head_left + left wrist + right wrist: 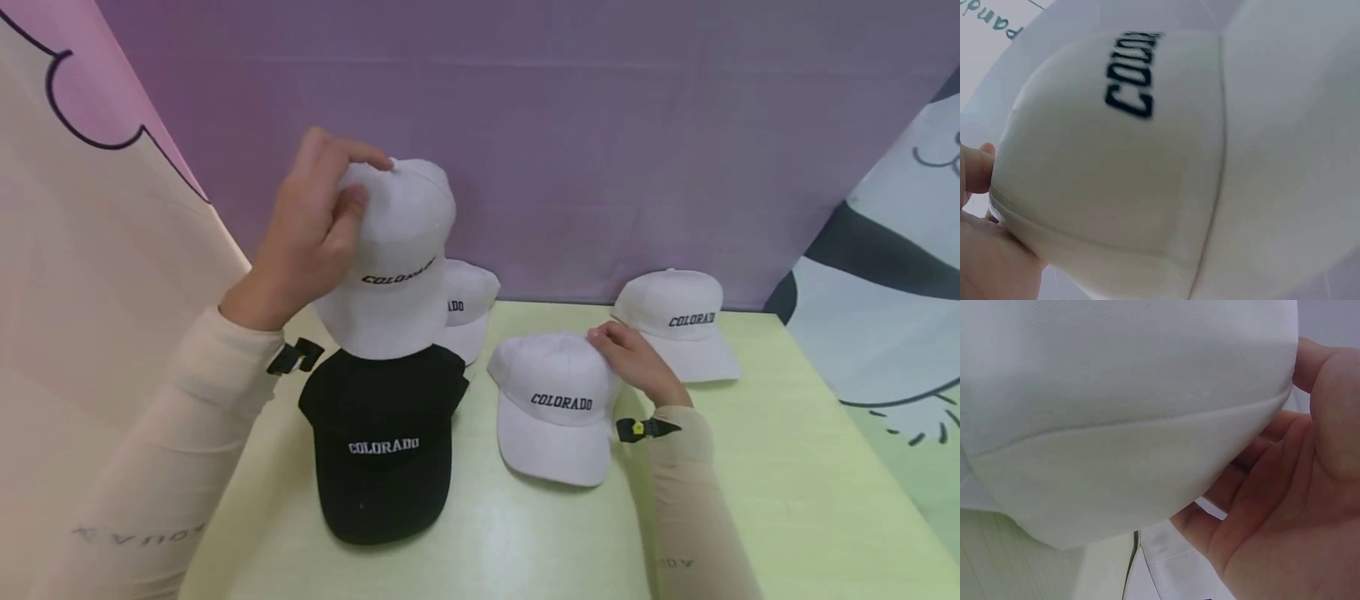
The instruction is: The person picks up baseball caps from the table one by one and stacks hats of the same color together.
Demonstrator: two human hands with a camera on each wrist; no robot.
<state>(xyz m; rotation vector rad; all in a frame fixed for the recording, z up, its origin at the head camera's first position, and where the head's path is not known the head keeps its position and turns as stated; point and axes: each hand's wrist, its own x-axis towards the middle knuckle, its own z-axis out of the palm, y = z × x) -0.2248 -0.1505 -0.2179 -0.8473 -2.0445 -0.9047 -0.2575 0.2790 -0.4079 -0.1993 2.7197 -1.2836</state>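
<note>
My left hand [303, 229] pinches a white baseball cap [408, 221] by the top of its crown. It hangs tilted above a black baseball cap [382, 492], brim down, with dark "COLORADO" lettering. The black cap rests on the table, its lettering white. In the left wrist view the held white cap [1110, 169] fills most of the picture. With thumb and fingers, my right hand [637, 362] grips the crown of a second white baseball cap [555, 450], whose brim points toward me. The right wrist view shows that cap's crown [1129, 469] between thumb and fingers; some fingertips are hidden behind it.
Another white cap [472, 292] sits at the back, partly hidden by the raised one. One more white cap [671, 304] stands at the back right of the pale yellow table [787, 467]. A purple cloth backdrop [562, 167] rises behind the table, with printed panels on both sides.
</note>
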